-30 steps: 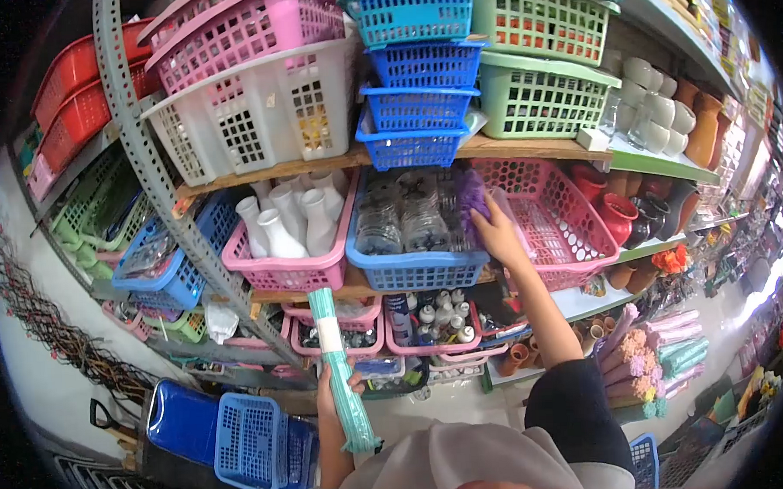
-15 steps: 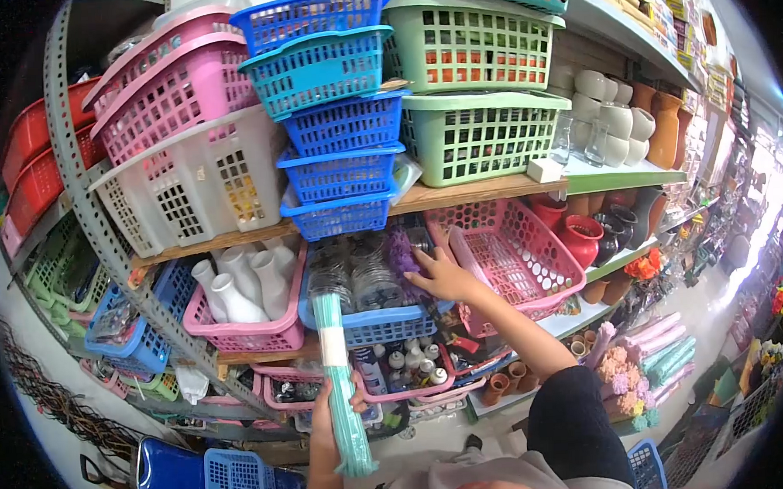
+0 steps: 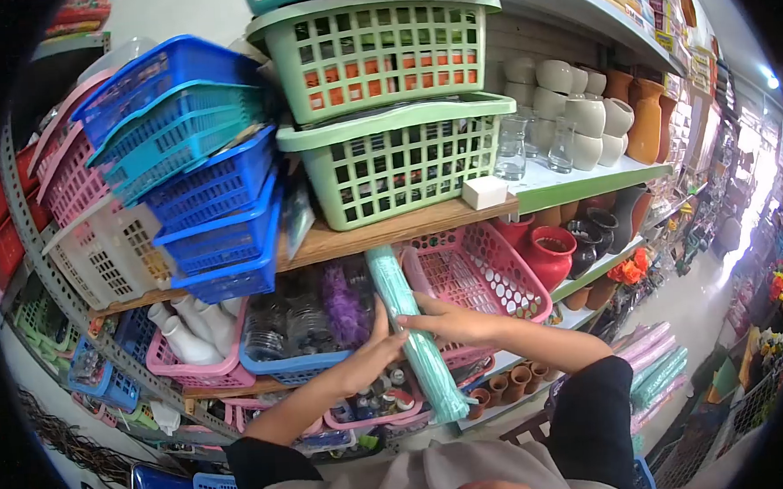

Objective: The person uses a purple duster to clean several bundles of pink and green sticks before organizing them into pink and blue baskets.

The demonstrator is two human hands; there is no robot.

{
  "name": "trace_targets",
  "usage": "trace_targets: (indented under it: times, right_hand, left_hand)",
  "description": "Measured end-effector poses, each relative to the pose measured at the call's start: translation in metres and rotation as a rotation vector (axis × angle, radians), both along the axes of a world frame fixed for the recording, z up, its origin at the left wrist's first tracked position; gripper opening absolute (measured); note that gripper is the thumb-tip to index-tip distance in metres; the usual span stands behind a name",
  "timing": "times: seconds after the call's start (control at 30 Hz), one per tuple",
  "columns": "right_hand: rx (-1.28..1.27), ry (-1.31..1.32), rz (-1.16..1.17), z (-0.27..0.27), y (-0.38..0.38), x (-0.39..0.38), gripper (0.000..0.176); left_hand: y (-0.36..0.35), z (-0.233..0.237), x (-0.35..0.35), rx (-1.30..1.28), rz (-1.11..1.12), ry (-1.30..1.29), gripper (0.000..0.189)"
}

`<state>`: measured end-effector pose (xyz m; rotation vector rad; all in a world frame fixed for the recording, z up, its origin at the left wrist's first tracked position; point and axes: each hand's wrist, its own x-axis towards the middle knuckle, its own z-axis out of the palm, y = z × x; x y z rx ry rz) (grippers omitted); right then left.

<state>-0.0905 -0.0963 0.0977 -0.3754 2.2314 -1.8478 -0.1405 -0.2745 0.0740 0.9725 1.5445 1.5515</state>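
Note:
A long teal bundle of thin sticks (image 3: 410,331) in clear wrap with a white band slants up toward the wooden shelf. My left hand (image 3: 374,350) grips it from the left at about its middle. My right hand (image 3: 452,320) lies across it from the right. Just left of the bundle a purple fluffy bunch (image 3: 343,292) stands in a blue basket (image 3: 283,367) with clear glass jars. A pink basket (image 3: 484,271) sits right behind my right hand.
Stacked blue baskets (image 3: 206,196), green baskets (image 3: 388,157) and pink and white baskets fill the wooden shelf (image 3: 339,241). White vases (image 3: 185,328) stand in a pink basket at the left. Red and black pots (image 3: 553,250) and white ceramic pots (image 3: 578,114) line the right shelves. An aisle runs off right.
My left hand has lifted the teal bundle from low down up in front of the baskets. My right hand left the purple bunch and came onto the bundle. The view swung right.

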Motion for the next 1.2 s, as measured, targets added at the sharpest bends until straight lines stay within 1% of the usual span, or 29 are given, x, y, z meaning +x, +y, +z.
trace_targets:
  times: [0.03,0.1,0.17,0.2,0.23,0.3,0.33,0.37,0.4,0.43,0.47,0.5,0.57,0.6,0.63,0.67,0.7,0.73,0.77,0.8,0.83,0.9,0.93,1.0,1.03,1.1,1.13,1.17,1.2]
  right_hand:
    - [-0.006,-0.072,-0.013,0.000,0.015,0.000,0.067]
    - [-0.028,-0.126,-0.043,-0.008,0.043,-0.008,0.065]
    - [-0.153,-0.215,-0.066,-0.001,0.062,-0.009,0.059]
    - [-0.085,-0.208,-0.094,-0.003,0.076,-0.016,0.059]
    - [-0.016,-0.200,-0.120,-0.009,0.092,-0.026,0.058]
    - [0.083,-0.172,-0.236,-0.023,0.119,-0.051,0.057]
    - [0.083,-0.166,-0.253,-0.039,0.137,-0.072,0.053]
    - [0.083,-0.161,-0.269,-0.053,0.153,-0.090,0.049]
    - [0.184,-0.102,-0.303,-0.055,0.160,-0.099,0.045]
    - [0.285,-0.042,-0.334,-0.055,0.167,-0.108,0.041]
    - [0.384,-0.142,-0.305,-0.057,0.178,-0.120,0.039]
    - [0.388,-0.151,-0.294,-0.059,0.183,-0.131,0.039]
    - [0.471,-0.298,-0.311,-0.068,0.191,-0.153,0.042]
    - [0.411,-0.223,-0.316,-0.098,0.209,-0.178,0.043]
    - [0.414,-0.219,-0.307,-0.118,0.222,-0.194,0.043]
    - [0.441,-0.208,-0.205,-0.134,0.234,-0.208,0.044]
    - [0.467,-0.195,-0.103,-0.143,0.241,-0.223,0.044]
    - [0.625,-0.465,-0.075,-0.147,0.240,-0.241,0.060]
    - [0.625,-0.455,-0.068,-0.144,0.239,-0.248,0.060]
    - [0.625,-0.444,-0.059,-0.149,0.240,-0.244,0.061]
    - [0.627,-0.436,-0.047,-0.155,0.234,-0.245,0.062]
    - [0.633,-0.425,-0.022,-0.153,0.217,-0.257,0.063]
    - [0.635,-0.422,-0.009,-0.155,0.207,-0.261,0.063]
    - [0.636,-0.417,0.012,-0.155,0.205,-0.263,0.065]
    - [0.637,-0.415,0.019,-0.156,0.200,-0.266,0.065]
    - [0.638,-0.410,0.032,-0.154,0.186,-0.274,0.067]
    - [0.639,-0.407,0.038,-0.154,0.181,-0.274,0.067]
    - [0.640,-0.402,0.044,-0.154,0.175,-0.275,0.068]
    - [0.640,-0.396,0.050,-0.155,0.158,-0.281,0.069]
  left_hand:
    - [0.011,0.000,-0.003,-0.026,-0.005,0.152,0.081]
    - [0.031,0.010,-0.008,-0.143,-0.009,0.425,0.082]
    - [0.048,0.012,-0.025,-0.258,0.023,0.666,0.078]
    - [0.055,0.009,-0.035,-0.332,0.068,0.849,0.072]
    - [0.062,0.002,-0.045,-0.352,0.076,0.917,0.068]
    - [0.079,-0.008,-0.061,-0.404,-0.017,1.033,0.065]
    - [0.086,-0.008,-0.062,-0.403,-0.010,1.023,0.065]
    - [0.095,-0.009,-0.062,-0.506,-0.110,1.131,0.062]
    - [0.104,-0.011,-0.060,-0.609,-0.215,1.234,0.059]
    - [0.114,-0.015,-0.059,-0.609,-0.209,1.219,0.059]
    - [0.124,-0.021,-0.060,-0.670,-0.314,1.346,0.058]
    - [0.134,-0.029,-0.061,-0.731,-0.423,1.471,0.058]
    - [0.151,-0.060,-0.069,-0.758,-0.420,1.471,0.058]
    - [0.156,-0.076,-0.074,-0.721,-0.401,1.481,0.058]
    - [0.160,-0.094,-0.079,-0.684,-0.380,1.491,0.058]
    - [0.160,-0.118,-0.088,-0.592,-0.323,1.529,0.057]
    - [0.164,-0.113,-0.088,-0.598,-0.312,1.531,0.057]
    - [0.169,-0.104,-0.086,-0.787,-0.428,1.420,0.055]
    - [0.171,-0.098,-0.087,-0.971,-0.543,1.292,0.054]
    - [0.168,-0.103,-0.092,-0.900,-0.498,1.280,0.050]
    - [0.165,-0.103,-0.095,-0.906,-0.489,1.276,0.050]
    - [0.160,-0.101,-0.096,-0.850,-0.386,1.317,0.051]
    - [0.160,-0.104,-0.097,-0.855,-0.380,1.309,0.051]
    - [0.160,-0.108,-0.098,-0.754,-0.310,1.310,0.053]
    - [0.160,-0.111,-0.098,-0.756,-0.307,1.305,0.053]
    - [0.158,-0.103,-0.091,-0.600,-0.158,1.358,0.058]
    - [0.155,-0.101,-0.089,-0.494,-0.137,1.483,0.064]
    - [0.155,-0.105,-0.090,-0.496,-0.133,1.482,0.064]
    - [0.156,-0.108,-0.092,-0.480,-0.196,1.557,0.066]
